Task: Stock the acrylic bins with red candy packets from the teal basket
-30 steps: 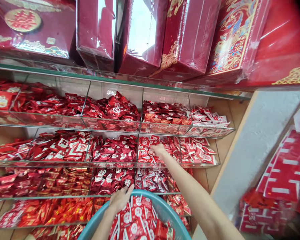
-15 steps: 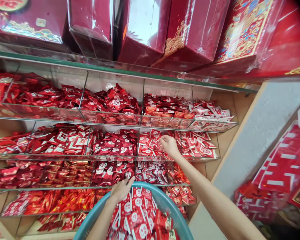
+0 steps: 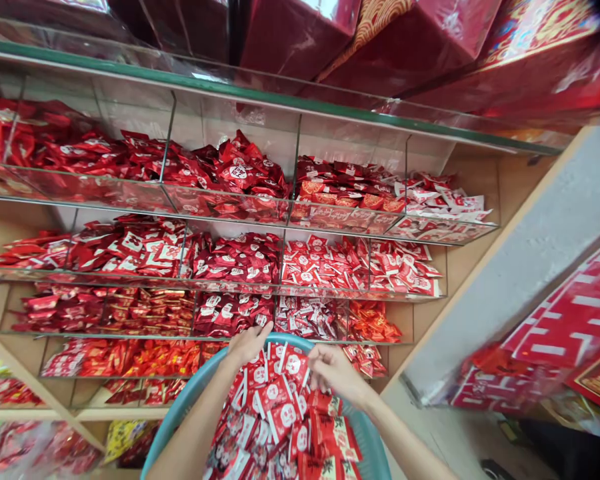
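A teal plastic basin (image 3: 375,433) stands low in front of me, heaped with small red-and-white candy packets (image 3: 275,400). My left hand (image 3: 247,345) is closed over its far rim, the fingertips pointing toward the shelves. Over the right part of the heap is my right hand (image 3: 336,375), its fingers curled in. A red packet (image 3: 295,363) lies right at those fingertips; whether they pinch it or another is hidden. Redder packets with yellow ends (image 3: 333,437) fill the basin's right side.
Tiered shelves with glass-divided compartments (image 3: 325,263) hold red candy packets beyond the basin. A green-edged glass shelf (image 3: 230,85) above carries large red boxes (image 3: 420,53). To the right are a grey wall (image 3: 520,227) and red hanging goods (image 3: 570,313).
My right hand has come down from the shelf compartment to the heap in the basin. My left hand stays at the rim. The view has tilted downward.
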### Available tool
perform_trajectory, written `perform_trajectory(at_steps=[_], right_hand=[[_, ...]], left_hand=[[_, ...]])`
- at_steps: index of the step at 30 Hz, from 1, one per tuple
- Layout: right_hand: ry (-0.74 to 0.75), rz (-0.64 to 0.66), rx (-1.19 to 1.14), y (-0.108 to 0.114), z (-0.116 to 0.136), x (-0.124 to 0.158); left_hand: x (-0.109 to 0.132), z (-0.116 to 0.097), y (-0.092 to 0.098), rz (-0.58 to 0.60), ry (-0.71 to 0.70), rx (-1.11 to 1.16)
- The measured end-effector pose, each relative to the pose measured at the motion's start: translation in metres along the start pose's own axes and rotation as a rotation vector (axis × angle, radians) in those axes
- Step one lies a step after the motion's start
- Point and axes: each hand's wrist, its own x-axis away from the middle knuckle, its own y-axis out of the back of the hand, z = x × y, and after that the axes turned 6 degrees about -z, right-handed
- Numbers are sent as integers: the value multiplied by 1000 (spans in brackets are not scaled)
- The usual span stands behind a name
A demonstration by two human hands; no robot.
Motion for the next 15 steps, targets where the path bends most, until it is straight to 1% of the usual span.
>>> perform_trajectory(at_steps=[2,4,6,8,10,12,15], right_hand=[[-18,47,2,-11,-8,-7],[-18,90,29,-21,-11,-15],[52,50,84,-27,-12,-23],[173,-89,160,-26,-14,-25],[250,-256,246,-14,-19,-16],[231,-399,335,3,-28,4],[148,-661,420,28,-50,52]], left_hand=[[1,-1,1,1,-1,1],[3,-2,2,1,8,4],[4,-3,4,0,16,12],[7,-4,7,-5,26,18],[10,-5,11,-13,38,22],[14,-5,15,-24,44,25],[23,-4,19,-38,50,35]])
